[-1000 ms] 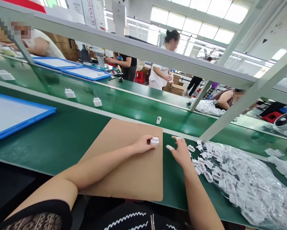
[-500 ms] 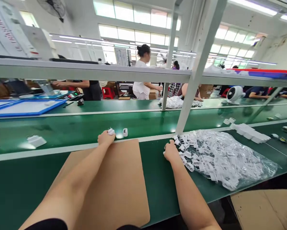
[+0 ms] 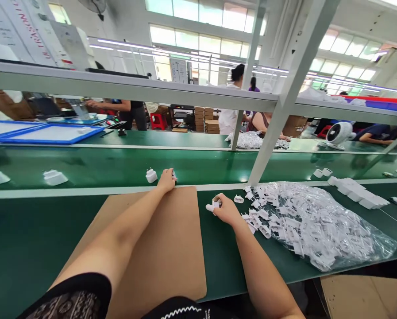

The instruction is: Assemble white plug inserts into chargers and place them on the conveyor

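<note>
My left hand (image 3: 167, 179) reaches past the brown cardboard mat (image 3: 158, 239) onto the green belt (image 3: 102, 170). Its fingers curl on a small white part (image 3: 173, 174). A white plug adapter (image 3: 151, 176) stands free on the belt just left of that hand. My right hand (image 3: 225, 210) rests on the green table beside the mat, closed on a white plug piece (image 3: 214, 204). Right of it lies a heap of white plug pieces (image 3: 301, 217) spilling from a clear plastic bag.
A slanted white frame post (image 3: 271, 128) rises behind the heap. More white adapters (image 3: 54, 177) ride the belt at left. Blue-rimmed trays (image 3: 52, 133), a small fan (image 3: 338, 133) and other workers are across the line. A row of white parts (image 3: 357, 192) sits at right.
My left hand let go of the adapter on the belt and moved right to the small part. My right hand left the heap with a plug piece in it.
</note>
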